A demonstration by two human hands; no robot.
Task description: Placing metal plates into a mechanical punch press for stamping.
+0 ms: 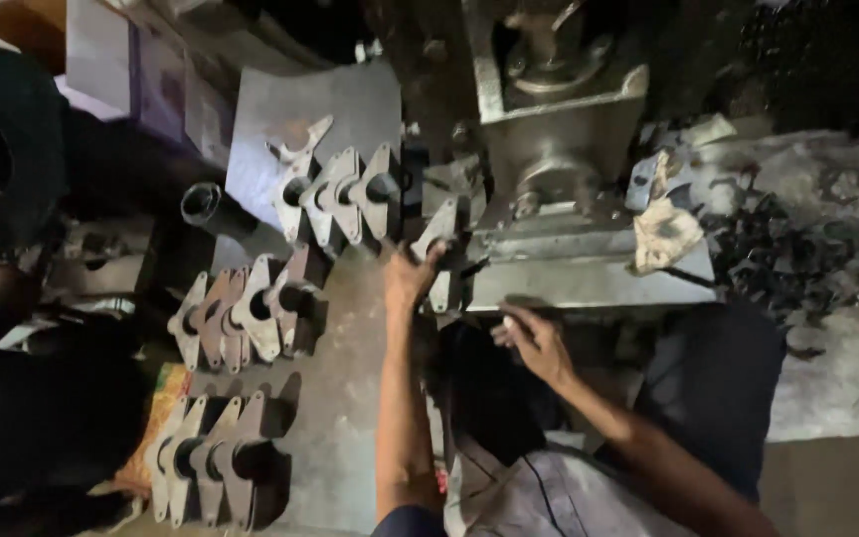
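My left hand [410, 273] reaches forward and grips a flat grey metal bracket [439, 239] with a round hole, held upright against the side of a heavy grey machine [549, 159]. My right hand [534, 340] hovers lower, just under the machine's base edge, fingers curled around something small and pale that I cannot identify. Rows of similar metal brackets stand on edge to the left: one row [340, 194] near the machine, a second [246, 313] in the middle, a third [211, 452] nearest me.
The brackets rest on a grey metal plate [340, 398]. A dark metal tube [206, 207] lies at the left. A crumpled pale rag [663, 231] sits on the machine's ledge. Dark metal shavings [797, 268] cover the floor at right. A dark-clothed person [12, 298] is at far left.
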